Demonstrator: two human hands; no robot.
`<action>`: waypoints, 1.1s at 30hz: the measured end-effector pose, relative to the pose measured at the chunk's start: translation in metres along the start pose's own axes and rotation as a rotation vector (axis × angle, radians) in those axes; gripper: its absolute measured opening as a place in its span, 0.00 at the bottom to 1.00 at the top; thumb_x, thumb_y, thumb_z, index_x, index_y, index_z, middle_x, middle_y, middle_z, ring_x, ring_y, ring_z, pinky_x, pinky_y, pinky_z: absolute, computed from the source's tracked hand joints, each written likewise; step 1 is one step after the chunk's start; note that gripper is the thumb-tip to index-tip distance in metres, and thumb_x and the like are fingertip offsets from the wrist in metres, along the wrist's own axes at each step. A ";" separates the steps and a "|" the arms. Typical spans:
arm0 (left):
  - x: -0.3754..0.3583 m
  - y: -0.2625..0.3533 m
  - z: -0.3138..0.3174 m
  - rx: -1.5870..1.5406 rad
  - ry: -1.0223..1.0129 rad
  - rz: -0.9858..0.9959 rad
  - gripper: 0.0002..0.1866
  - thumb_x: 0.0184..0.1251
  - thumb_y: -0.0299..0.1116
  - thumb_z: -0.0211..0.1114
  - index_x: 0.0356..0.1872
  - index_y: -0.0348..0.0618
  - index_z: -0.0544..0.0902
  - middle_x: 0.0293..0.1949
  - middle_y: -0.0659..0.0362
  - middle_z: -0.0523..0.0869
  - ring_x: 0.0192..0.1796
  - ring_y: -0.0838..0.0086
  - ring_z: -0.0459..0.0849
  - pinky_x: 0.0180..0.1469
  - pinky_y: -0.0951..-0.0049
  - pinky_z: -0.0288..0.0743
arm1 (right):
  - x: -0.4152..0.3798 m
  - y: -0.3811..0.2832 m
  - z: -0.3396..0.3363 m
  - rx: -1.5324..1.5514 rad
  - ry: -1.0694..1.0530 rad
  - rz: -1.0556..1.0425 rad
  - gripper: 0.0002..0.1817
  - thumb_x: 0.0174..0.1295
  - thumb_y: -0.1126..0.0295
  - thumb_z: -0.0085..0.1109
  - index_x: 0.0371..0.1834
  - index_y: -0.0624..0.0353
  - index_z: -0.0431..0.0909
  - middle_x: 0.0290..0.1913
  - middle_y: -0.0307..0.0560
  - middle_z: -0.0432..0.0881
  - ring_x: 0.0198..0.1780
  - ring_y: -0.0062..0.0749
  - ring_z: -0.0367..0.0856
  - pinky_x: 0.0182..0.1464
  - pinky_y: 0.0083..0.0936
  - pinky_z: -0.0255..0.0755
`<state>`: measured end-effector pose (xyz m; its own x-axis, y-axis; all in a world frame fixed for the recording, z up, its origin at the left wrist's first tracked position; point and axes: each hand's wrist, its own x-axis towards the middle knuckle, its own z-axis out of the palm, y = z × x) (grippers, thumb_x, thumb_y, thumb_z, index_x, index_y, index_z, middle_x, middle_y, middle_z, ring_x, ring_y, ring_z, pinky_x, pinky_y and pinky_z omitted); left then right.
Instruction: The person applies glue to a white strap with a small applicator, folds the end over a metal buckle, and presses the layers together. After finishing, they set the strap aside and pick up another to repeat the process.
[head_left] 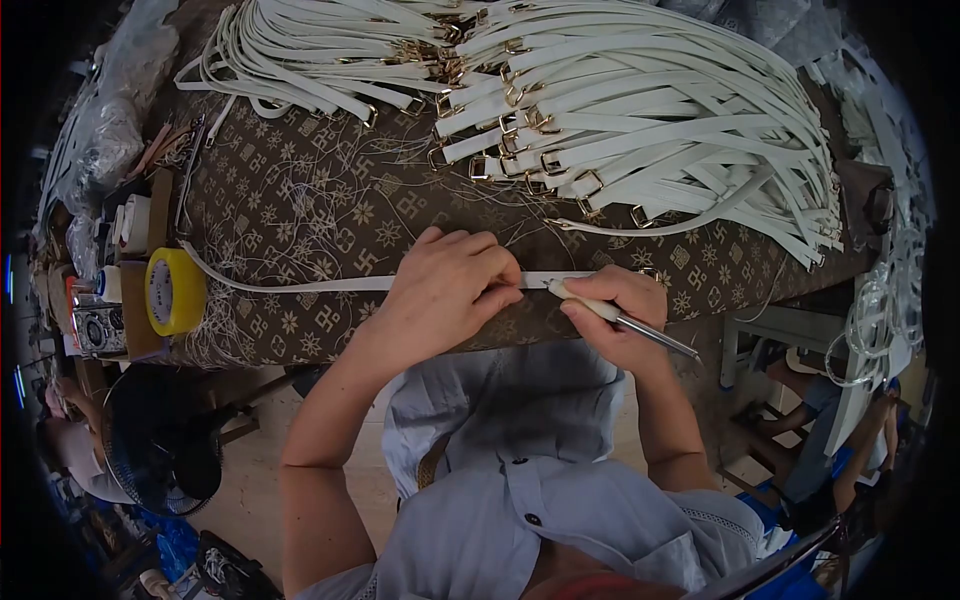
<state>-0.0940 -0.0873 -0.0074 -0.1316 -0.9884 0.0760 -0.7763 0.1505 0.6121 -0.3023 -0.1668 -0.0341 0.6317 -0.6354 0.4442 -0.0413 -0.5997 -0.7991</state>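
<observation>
A white strap [340, 284] lies along the front of the patterned brown cloth [300, 190]. My left hand [445, 285] rests on it, thumb and index finger pinched together at the strap. Just right of that, my right hand [625, 310] holds a pen-like tool [600, 305] with a pale grip and a metal shaft. The tool's tip is at the strap, close to my left fingertips. Part of the strap is hidden under both hands.
Piles of white straps with gold buckles [660, 130] cover the back. Loose threads [300, 200] are scattered across the cloth. Yellow tape [175, 291] stands at the left edge beside a box of small items. A black fan [165, 440] is below left. Other people sit at both sides.
</observation>
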 end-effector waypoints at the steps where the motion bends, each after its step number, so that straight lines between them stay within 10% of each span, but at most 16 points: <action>1: 0.000 0.000 0.001 0.000 0.000 0.002 0.09 0.55 0.35 0.70 0.30 0.47 0.79 0.27 0.62 0.77 0.35 0.67 0.79 0.42 0.68 0.66 | 0.000 0.000 0.000 -0.005 0.007 -0.002 0.11 0.45 0.76 0.72 0.34 0.58 0.83 0.22 0.43 0.79 0.20 0.30 0.78 0.22 0.22 0.68; 33: 0.005 -0.008 -0.013 -0.126 -0.158 0.021 0.05 0.65 0.30 0.59 0.36 0.41 0.74 0.31 0.55 0.79 0.41 0.61 0.79 0.49 0.63 0.66 | 0.006 -0.005 0.005 0.014 -0.093 0.015 0.13 0.46 0.78 0.71 0.36 0.58 0.82 0.26 0.44 0.82 0.23 0.31 0.80 0.25 0.22 0.70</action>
<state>-0.0804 -0.0937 -0.0020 -0.2495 -0.9680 -0.0285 -0.6902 0.1571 0.7064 -0.2944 -0.1650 -0.0290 0.6999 -0.5963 0.3931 -0.0412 -0.5832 -0.8112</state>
